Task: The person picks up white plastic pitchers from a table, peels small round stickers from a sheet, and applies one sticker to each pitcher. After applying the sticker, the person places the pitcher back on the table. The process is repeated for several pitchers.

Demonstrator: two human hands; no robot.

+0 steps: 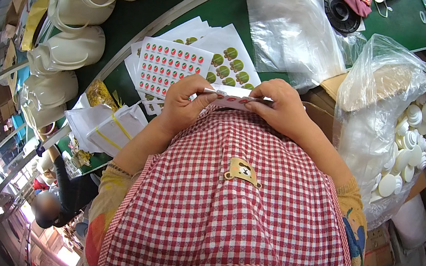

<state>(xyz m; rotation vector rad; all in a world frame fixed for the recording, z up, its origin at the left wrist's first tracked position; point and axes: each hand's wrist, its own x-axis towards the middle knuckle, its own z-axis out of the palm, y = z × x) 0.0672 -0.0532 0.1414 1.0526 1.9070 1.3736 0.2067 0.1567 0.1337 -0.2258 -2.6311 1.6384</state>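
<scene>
Both hands pinch a white sticker sheet [224,100] with red round prints, held close against the checked apron. It is tilted so steeply that only a narrow strip of its face shows. My left hand [185,102] grips one end between thumb and fingers, and my right hand [281,108] grips the other end the same way. Just beyond them on the green table lies a sheet of small red-and-green stickers [173,67]. Partly under it, fanned-out sheets with larger green round stickers [231,65] are spread.
White jugs with handles [74,49] stand in a row at left, past a pale rail. A stack of folded white papers [108,131] sits nearer. Clear plastic bags [289,29] lie at the back; a lined box of white lids [409,148] is at right. A co-worker [72,189] is at lower left.
</scene>
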